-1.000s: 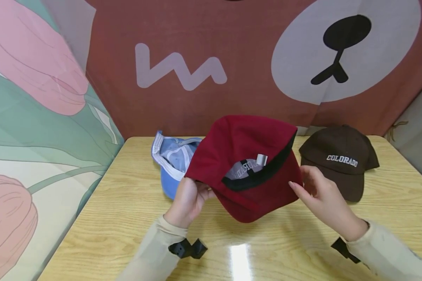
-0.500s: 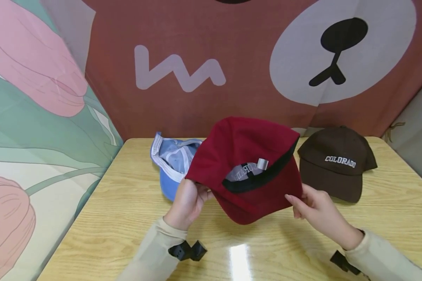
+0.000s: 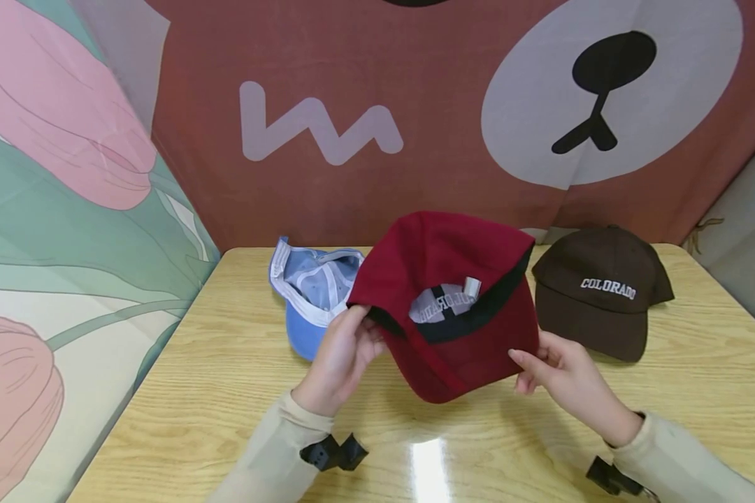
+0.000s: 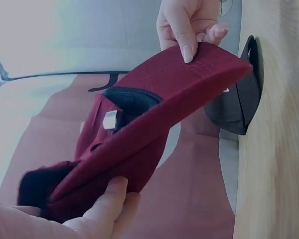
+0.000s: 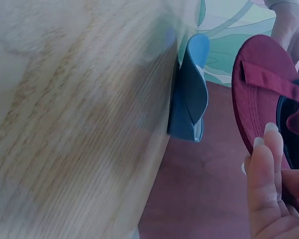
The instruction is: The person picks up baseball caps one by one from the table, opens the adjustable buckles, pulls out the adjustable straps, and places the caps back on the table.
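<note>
Both hands hold a dark red baseball cap [image 3: 453, 244] in the air over the table, its inside turned toward me. A white tag [image 3: 472, 288] and a black inner band show inside it. My left hand [image 3: 340, 356] pinches the edge of the cap's back opening, at the left. At the other side my right hand [image 3: 556, 367] pinches the edge of the brim [image 3: 491, 356], thumb on its underside. The left wrist view shows the left fingers [image 4: 112, 204] against the red cloth. In the right wrist view the right fingers [image 5: 264, 169] lie at the brim's edge.
Behind the red cap, a blue cap [image 3: 308, 342] with white lining lies upturned on the wooden table [image 3: 214, 412]. A brown cap [image 3: 594, 279] lettered "COLORADO" sits upright at the back right. Printed cloths [image 3: 314, 188] hang behind the table and along its left side.
The right hand has slid down along the brim's edge. The left hand has lifted the cap's back edge slightly and moved it right, so more of the inside shows. The other caps stay put.
</note>
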Motion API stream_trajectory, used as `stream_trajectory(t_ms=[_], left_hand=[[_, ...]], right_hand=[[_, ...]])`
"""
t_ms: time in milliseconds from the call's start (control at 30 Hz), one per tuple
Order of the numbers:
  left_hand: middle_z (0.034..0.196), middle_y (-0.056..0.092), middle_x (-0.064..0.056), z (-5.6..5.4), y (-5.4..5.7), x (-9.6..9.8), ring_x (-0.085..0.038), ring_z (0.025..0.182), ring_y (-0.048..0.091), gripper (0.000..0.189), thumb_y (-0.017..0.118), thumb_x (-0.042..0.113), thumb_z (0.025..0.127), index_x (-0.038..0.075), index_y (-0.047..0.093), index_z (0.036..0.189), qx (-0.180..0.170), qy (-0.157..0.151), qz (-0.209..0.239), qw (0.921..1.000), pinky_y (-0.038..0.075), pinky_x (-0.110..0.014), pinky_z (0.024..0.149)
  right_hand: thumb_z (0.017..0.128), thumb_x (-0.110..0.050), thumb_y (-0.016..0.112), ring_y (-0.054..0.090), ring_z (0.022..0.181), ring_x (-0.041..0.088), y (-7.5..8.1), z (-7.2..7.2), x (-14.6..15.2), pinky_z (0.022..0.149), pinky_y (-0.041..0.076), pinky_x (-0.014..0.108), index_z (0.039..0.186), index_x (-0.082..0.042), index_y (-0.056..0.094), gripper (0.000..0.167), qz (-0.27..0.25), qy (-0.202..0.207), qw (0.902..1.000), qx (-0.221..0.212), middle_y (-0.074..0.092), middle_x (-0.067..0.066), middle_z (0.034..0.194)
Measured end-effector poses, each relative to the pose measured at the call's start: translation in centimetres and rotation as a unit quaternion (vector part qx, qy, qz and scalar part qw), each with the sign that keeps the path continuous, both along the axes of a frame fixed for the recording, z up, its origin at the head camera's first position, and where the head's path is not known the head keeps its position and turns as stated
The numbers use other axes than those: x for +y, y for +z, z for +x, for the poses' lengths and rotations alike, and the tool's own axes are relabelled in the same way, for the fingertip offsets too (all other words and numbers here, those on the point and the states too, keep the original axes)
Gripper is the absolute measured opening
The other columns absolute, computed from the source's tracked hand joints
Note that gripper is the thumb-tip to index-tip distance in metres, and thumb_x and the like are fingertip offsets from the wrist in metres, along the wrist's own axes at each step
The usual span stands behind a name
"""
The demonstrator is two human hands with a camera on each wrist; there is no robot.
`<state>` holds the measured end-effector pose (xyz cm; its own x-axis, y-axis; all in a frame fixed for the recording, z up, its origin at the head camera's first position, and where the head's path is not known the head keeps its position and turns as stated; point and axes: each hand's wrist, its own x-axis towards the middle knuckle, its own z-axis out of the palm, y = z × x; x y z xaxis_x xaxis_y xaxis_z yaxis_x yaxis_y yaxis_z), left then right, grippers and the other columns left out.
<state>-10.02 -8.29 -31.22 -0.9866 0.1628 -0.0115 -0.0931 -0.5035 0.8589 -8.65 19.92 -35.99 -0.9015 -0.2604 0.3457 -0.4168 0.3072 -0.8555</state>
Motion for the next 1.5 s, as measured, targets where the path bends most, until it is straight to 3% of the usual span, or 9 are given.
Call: stream_trajectory(t_ms=[133,233,300,633,1333,1500], left_hand=[[0.116,0.061,-0.019,0.3,0.1,-0.3,-0.020,0.095,0.062,0.034,0.034,0.016,0.105,-0.007,0.046,0.127,0.006,-0.015,-0.038,0.9992,0.051,-0.028,0.078],[0.142,0.044,-0.028,0.6,0.1,-0.6,-0.031,0.115,0.057,0.049,0.034,0.020,0.105,-0.012,0.031,0.143,0.010,-0.023,-0.072,0.9971,0.049,-0.033,0.091],[0.148,0.035,-0.028,0.9,0.1,-0.8,-0.036,0.124,0.050,0.053,0.035,0.021,0.105,-0.012,0.025,0.146,0.008,-0.021,-0.086,0.9961,0.046,-0.037,0.098],[0.144,0.042,-0.025,1.7,-0.1,-1.2,-0.031,0.124,0.053,0.047,0.036,0.020,0.105,-0.009,0.034,0.142,-0.006,0.007,-0.097,0.9953,0.043,-0.038,0.101],[0.146,0.037,-0.029,2.1,-0.7,-2.0,-0.035,0.128,0.048,0.054,0.036,0.025,0.105,-0.012,0.028,0.144,-0.002,0.005,-0.125,0.9921,0.038,-0.044,0.105],[0.146,0.039,-0.028,2.1,-0.8,-2.0,-0.035,0.128,0.048,0.053,0.036,0.024,0.106,-0.011,0.030,0.144,-0.008,0.006,-0.127,0.9918,0.039,-0.043,0.105]], right_hand=[[0.093,0.005,0.060,0.062,0.050,0.014,0.0,-0.2,-0.1,0.049,0.051,0.027,0.090,0.009,0.058,0.005,-0.006,-0.012,0.9998,-0.014,0.063,0.003,0.059],[0.094,0.004,0.058,0.062,0.050,0.014,0.1,-0.5,-0.1,0.049,0.052,0.028,0.091,0.010,0.058,0.006,-0.012,-0.020,0.9991,-0.034,0.063,0.006,0.059],[0.095,0.003,0.058,0.062,0.051,0.015,0.0,-0.7,-0.1,0.049,0.052,0.029,0.092,0.011,0.057,0.009,-0.015,-0.024,0.9981,-0.054,0.063,0.007,0.059],[0.097,-0.002,0.056,0.063,0.051,0.016,-0.5,-2.1,0.2,0.051,0.054,0.030,0.100,0.015,0.053,0.017,-0.034,-0.045,0.9904,-0.126,0.064,0.013,0.062],[0.098,0.002,0.051,0.064,0.053,0.015,-2.0,-5.1,-0.1,0.054,0.055,0.030,0.094,0.012,0.048,0.011,-0.053,-0.034,0.9758,-0.209,0.064,0.018,0.066],[0.099,0.001,0.050,0.064,0.053,0.015,-2.3,-5.8,-0.1,0.054,0.055,0.029,0.104,0.016,0.048,0.015,-0.048,-0.031,0.9736,-0.221,0.065,0.019,0.068]])
